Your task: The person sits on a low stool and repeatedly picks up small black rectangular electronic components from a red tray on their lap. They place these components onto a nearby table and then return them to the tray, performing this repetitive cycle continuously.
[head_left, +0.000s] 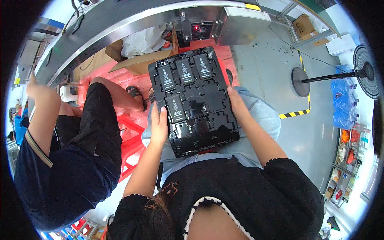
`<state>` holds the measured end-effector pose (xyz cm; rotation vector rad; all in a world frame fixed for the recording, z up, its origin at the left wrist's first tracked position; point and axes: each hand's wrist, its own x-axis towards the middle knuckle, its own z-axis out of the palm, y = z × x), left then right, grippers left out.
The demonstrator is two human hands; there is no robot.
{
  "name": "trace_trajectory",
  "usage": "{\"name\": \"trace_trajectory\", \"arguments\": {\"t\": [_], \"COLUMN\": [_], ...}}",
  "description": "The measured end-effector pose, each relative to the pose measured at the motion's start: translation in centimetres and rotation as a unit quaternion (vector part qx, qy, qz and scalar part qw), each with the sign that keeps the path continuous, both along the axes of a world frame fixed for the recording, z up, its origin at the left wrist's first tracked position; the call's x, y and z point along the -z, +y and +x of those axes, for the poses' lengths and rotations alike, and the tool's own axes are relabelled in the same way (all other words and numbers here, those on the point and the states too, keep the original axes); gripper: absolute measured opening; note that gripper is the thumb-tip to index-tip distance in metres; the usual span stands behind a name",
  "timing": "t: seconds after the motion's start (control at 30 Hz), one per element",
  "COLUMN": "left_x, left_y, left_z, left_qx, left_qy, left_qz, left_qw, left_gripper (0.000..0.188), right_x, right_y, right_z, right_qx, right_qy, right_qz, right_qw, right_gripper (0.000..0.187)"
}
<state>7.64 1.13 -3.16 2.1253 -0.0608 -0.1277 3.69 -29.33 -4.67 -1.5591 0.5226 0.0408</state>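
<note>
A black plastic tray (218, 96) with moulded compartments lies tilted over my lap. Several flat black batteries (175, 109) with white print sit in it: three along the far row and one in the left column of the row below. The other compartments I can see hold no battery. My left hand (159, 124) grips the tray's left edge, thumb on the rim. At the right edge, my right hand (237, 103) holds the tray, its fingers partly hidden beneath. Something red (223, 71) shows past the tray's right side; most of it is covered.
A conveyor-like bench (132, 22) curves across the far side. Under it stands an open cardboard box (150, 62) with white plastic bags. A co-worker in dark clothes (76, 172) sits close at my left, near a red stool (130, 138). A standing fan (362, 72) is at right.
</note>
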Motion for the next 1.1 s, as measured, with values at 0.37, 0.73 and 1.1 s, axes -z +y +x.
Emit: {"name": "trace_trajectory", "arguments": {"t": [0.37, 0.73, 1.1], "left_x": [-1.8, -12.6, -19.4], "left_y": [-1.5, 0.2, -0.7], "left_z": [0.4, 11.4, 46.6], "left_qx": [-0.007, 0.083, 0.222], "left_qy": [0.162, -0.326, -0.234], "left_qz": [-0.251, 0.055, 0.266], "left_qw": [0.954, 0.94, 0.908], "left_gripper": [0.052, 0.038, 0.088], "right_x": [-2.0, -20.5, -27.6], "right_y": [3.0, -3.3, -6.0], "right_z": [-4.1, 10.7, 41.4], "right_qx": [0.073, -0.03, -0.398], "right_qy": [0.029, -0.393, -0.03], "right_qz": [0.005, -0.494, -0.52], "right_qw": [0.997, 0.775, 0.755], "right_gripper": [0.056, 0.025, 0.085]}}
